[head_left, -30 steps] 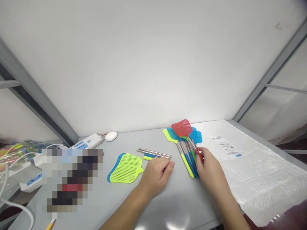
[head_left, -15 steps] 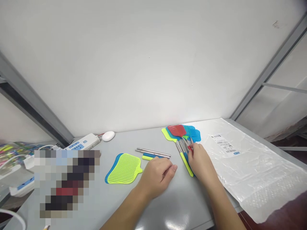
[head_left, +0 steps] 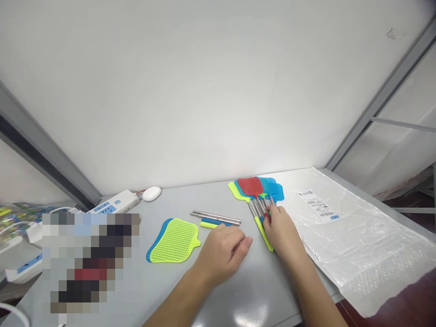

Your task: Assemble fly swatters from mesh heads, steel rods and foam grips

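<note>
My right hand (head_left: 279,229) is closed around handles in a fanned pile of fly swatters; a red handle shows at its fingertips. On top of that pile is a red fly swatter (head_left: 251,185), with a yellow-green swatter (head_left: 263,231) to the left of my hand and a blue swatter head (head_left: 277,192) behind. My left hand (head_left: 225,254) rests on the table, loosely curled, with nothing visible in it. Just beyond it lie metal rods (head_left: 215,216) and a yellow-green handle (head_left: 209,224) beside a blue one. Left of it, a loose yellow-green swatter head (head_left: 175,240) overlaps a blue one.
A white plastic mailing bag (head_left: 327,245) with a label covers the table's right side. White power strips (head_left: 119,203) and cables stand at the left, near a white oval object (head_left: 151,194). A pixelated patch hides part of the left. A wall rises behind.
The red swatter has shifted slightly, its head now facing up flatter on the pile. My right hand has moved slightly left and down; my left hand has stayed almost still.
</note>
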`<state>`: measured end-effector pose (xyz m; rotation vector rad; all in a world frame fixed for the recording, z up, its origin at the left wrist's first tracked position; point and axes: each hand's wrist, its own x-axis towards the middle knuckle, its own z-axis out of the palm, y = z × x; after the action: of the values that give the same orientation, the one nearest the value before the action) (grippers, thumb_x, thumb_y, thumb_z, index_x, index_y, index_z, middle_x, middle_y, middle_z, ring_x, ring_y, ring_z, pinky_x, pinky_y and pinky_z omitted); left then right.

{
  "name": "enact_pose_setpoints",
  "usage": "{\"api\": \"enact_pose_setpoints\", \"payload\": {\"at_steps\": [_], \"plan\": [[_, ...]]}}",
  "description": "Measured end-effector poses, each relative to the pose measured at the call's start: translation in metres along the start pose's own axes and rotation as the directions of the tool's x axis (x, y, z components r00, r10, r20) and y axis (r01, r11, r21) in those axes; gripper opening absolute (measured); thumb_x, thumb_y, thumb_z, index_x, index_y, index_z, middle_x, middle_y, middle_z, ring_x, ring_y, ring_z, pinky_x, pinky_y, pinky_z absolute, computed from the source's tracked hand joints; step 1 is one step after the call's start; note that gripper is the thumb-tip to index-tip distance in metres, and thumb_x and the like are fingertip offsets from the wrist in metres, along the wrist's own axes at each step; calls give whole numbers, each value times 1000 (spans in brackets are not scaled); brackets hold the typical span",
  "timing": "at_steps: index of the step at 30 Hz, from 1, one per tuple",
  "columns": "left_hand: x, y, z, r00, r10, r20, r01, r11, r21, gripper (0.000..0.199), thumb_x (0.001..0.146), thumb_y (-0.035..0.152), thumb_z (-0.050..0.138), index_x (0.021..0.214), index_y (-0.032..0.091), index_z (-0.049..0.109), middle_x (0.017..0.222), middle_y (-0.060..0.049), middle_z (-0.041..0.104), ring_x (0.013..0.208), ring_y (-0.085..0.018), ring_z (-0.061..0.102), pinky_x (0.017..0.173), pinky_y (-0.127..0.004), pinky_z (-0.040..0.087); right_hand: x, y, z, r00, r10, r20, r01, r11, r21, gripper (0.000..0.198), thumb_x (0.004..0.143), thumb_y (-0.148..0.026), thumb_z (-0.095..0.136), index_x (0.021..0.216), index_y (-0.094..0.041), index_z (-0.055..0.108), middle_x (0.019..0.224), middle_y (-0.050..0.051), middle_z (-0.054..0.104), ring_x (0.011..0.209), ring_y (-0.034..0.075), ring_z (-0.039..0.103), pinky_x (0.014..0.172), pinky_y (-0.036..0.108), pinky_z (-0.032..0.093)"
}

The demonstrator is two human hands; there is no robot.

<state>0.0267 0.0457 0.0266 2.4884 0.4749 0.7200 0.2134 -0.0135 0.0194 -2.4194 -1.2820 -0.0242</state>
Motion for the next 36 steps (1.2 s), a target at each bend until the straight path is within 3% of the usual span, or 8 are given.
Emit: {"api": "enact_pose_setpoints", "payload": {"at_steps": [9, 11, 14, 18, 22, 26, 31, 36], "plan": [[1, -5, 2, 1000, 1, -15, -1, 1000, 24, 33, 98, 27, 35, 66, 19, 38, 60, 4, 42, 59, -12, 37, 62, -29, 29, -5, 6, 2, 998, -32, -61, 32, 999, -5, 20, 90, -22, 44, 101, -18, 61, 91, 11, 60, 81, 26, 59, 70, 35, 39], [1, -7, 2, 1000, -2, -30, 3, 999, 50, 34, 98, 27, 36, 65, 19, 36, 59, 4, 41, 58, -12, 37, 62, -28, 29, -8, 1, 0, 987, -88, -138, 91, 996, 17, 21, 91, -24, 45, 104, -19, 60, 95, 11, 60, 83, 26, 59, 70, 37, 39], [2, -10, 0, 998, 16, -54, -10, 994, 109, 34, 97, 25, 37, 64, 19, 34, 58, 4, 40, 57, -12, 37, 62, -29, 29, -17, -15, 1, 940, -257, -225, 286, 952, 109, 20, 92, -23, 44, 106, -20, 58, 96, 10, 60, 87, 26, 57, 72, 37, 39], [5, -20, -18, 992, 31, -122, -6, 979, 203, 32, 96, 23, 39, 64, 19, 37, 59, 3, 44, 58, -13, 38, 63, -29, 29, -40, -44, 7, 877, -462, -134, 481, 847, 225, 17, 93, -22, 44, 93, -22, 60, 86, 6, 58, 76, 21, 54, 67, 33, 36], [4, -39, -50, 955, -111, -275, 195, 934, 301, 35, 96, 27, 38, 62, 20, 39, 58, 3, 43, 57, -13, 38, 63, -29, 30, -50, -67, 10, 824, -565, -32, 559, 804, 200, 20, 93, -19, 44, 87, -21, 63, 84, 5, 57, 74, 20, 51, 66, 32, 34], [-2, -59, -72, 912, -202, -358, 332, 876, 351, 36, 98, 29, 33, 65, 20, 44, 62, 1, 48, 61, -14, 41, 65, -29, 29, -30, -82, 6, 812, -579, 79, 567, 813, 132, 23, 95, -21, 42, 89, -20, 64, 87, 6, 59, 79, 20, 54, 71, 31, 35], [-4, -63, -67, 919, -243, -310, 358, 845, 398, 36, 96, 29, 35, 65, 20, 50, 64, -1, 55, 60, -15, 47, 60, -29, 27, 8, -97, 14, 833, -533, 152, 523, 846, 100, 21, 92, -21, 47, 88, -19, 67, 87, 7, 63, 80, 20, 58, 66, 29, 34], [-5, -49, -55, 958, -242, -155, 286, 864, 415, 26, 86, 27, 49, 61, 20, 54, 60, -1, 57, 55, -15, 49, 54, -29, 25, 27, -98, 25, 845, -483, 228, 461, 875, 146, 19, 87, -28, 53, 84, -20, 69, 85, 5, 67, 70, 16, 60, 55, 25, 30]]}}
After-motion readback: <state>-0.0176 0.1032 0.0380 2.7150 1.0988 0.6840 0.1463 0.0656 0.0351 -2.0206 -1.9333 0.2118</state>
